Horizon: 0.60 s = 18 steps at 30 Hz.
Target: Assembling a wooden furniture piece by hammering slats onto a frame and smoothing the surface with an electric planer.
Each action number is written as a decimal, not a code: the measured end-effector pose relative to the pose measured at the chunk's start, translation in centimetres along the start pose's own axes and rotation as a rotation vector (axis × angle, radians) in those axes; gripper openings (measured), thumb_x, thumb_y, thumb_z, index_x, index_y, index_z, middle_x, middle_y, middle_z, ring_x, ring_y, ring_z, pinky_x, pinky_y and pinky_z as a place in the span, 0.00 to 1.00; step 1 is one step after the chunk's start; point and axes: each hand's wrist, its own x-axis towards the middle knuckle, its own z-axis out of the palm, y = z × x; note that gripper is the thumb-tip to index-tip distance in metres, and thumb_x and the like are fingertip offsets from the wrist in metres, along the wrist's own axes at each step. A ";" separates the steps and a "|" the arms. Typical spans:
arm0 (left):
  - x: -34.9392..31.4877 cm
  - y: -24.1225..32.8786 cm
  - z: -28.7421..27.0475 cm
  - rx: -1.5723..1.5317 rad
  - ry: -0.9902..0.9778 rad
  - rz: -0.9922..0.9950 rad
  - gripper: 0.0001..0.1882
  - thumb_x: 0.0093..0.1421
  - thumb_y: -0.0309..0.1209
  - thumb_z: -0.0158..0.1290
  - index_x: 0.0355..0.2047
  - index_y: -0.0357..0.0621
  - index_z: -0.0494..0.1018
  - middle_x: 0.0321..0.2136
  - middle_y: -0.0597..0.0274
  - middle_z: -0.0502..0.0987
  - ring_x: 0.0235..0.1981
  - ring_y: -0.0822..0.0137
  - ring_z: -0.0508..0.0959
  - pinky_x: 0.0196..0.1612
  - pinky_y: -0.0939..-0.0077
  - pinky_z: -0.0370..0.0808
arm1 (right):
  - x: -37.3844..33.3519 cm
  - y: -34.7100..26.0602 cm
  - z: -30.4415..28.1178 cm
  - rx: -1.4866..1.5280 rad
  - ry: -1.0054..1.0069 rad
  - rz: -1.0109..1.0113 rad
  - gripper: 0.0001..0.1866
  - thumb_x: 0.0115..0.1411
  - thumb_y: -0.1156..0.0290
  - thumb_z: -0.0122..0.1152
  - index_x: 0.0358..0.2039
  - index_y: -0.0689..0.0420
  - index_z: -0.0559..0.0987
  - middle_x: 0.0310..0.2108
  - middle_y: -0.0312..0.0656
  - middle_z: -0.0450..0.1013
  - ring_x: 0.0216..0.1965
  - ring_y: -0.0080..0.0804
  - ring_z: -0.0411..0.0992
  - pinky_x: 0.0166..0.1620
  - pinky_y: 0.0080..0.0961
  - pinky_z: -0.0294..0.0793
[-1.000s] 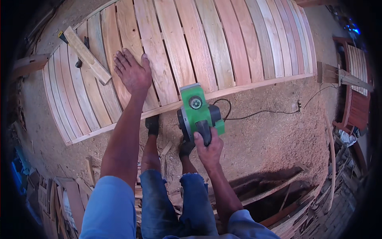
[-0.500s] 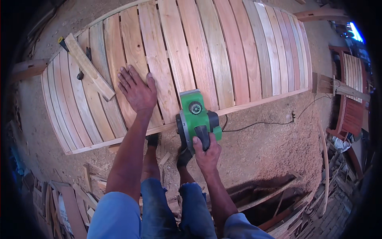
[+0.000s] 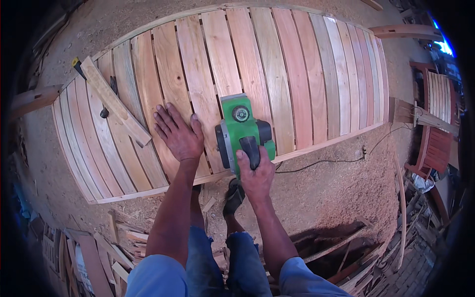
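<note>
A large slatted wooden panel [image 3: 279, 84] lies across the view, its boards separated by narrow gaps. On its near part rests a green electric planer [image 3: 242, 131] with a black knob and black rear handle. My right hand [image 3: 256, 173] is wrapped round that handle. Left of the planer, my left hand [image 3: 180, 134] lies flat on the boards, fingers stretched and spread, holding nothing. Beyond it, a curved wooden strip [image 3: 111, 96] lies slantwise across the slats. A dark tool with a yellow end [image 3: 76, 63] is partly hidden beneath the strip.
A black power cord [image 3: 321, 162] runs right from the planer over a floor strewn with sawdust [image 3: 346, 193]. Wood offcuts [image 3: 118, 247] lie at the lower left. A slatted reddish wooden piece [image 3: 435, 128] stands at the far right. Timber beams [image 3: 408, 32] stick out beyond the panel's ends.
The planer in my right hand has moved forward, farther onto the panel. My left hand sits slightly lower and to the right in view, still flat. The whole panel appears shifted slightly downward.
</note>
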 end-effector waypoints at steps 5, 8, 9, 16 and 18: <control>0.4 0.0 -0.5 -0.003 -0.021 -0.003 0.46 0.76 0.54 0.45 0.82 0.35 0.49 0.82 0.34 0.45 0.82 0.32 0.46 0.81 0.35 0.42 | 3.8 -2.4 1.7 0.029 0.003 0.002 0.25 0.69 0.50 0.74 0.39 0.62 0.79 0.20 0.45 0.74 0.20 0.40 0.74 0.29 0.39 0.74; 0.4 0.0 -0.8 -0.005 -0.048 -0.013 0.46 0.75 0.53 0.46 0.82 0.35 0.48 0.82 0.34 0.45 0.82 0.32 0.46 0.81 0.35 0.42 | 5.8 -3.6 2.6 0.056 0.011 0.017 0.26 0.69 0.49 0.74 0.38 0.62 0.79 0.20 0.46 0.74 0.20 0.40 0.74 0.29 0.39 0.74; 0.5 0.1 -0.9 -0.007 -0.043 -0.012 0.46 0.75 0.53 0.46 0.82 0.35 0.48 0.82 0.34 0.45 0.82 0.32 0.46 0.81 0.35 0.42 | 6.5 -3.9 2.9 0.049 0.015 0.009 0.26 0.69 0.49 0.74 0.38 0.63 0.79 0.20 0.46 0.74 0.20 0.40 0.74 0.29 0.39 0.74; 0.9 0.4 -1.6 -0.011 -0.099 -0.032 0.47 0.75 0.53 0.46 0.82 0.33 0.48 0.82 0.34 0.46 0.82 0.32 0.46 0.81 0.34 0.42 | 11.5 -7.1 4.4 0.039 0.002 0.028 0.28 0.69 0.47 0.73 0.37 0.63 0.78 0.21 0.47 0.74 0.22 0.41 0.75 0.30 0.41 0.74; 1.0 0.4 -1.6 -0.013 -0.097 -0.033 0.47 0.75 0.53 0.46 0.82 0.33 0.48 0.82 0.33 0.46 0.82 0.32 0.46 0.81 0.35 0.42 | 13.4 -8.1 5.0 -0.016 -0.002 0.012 0.28 0.69 0.46 0.73 0.36 0.64 0.78 0.21 0.48 0.74 0.22 0.44 0.75 0.31 0.42 0.75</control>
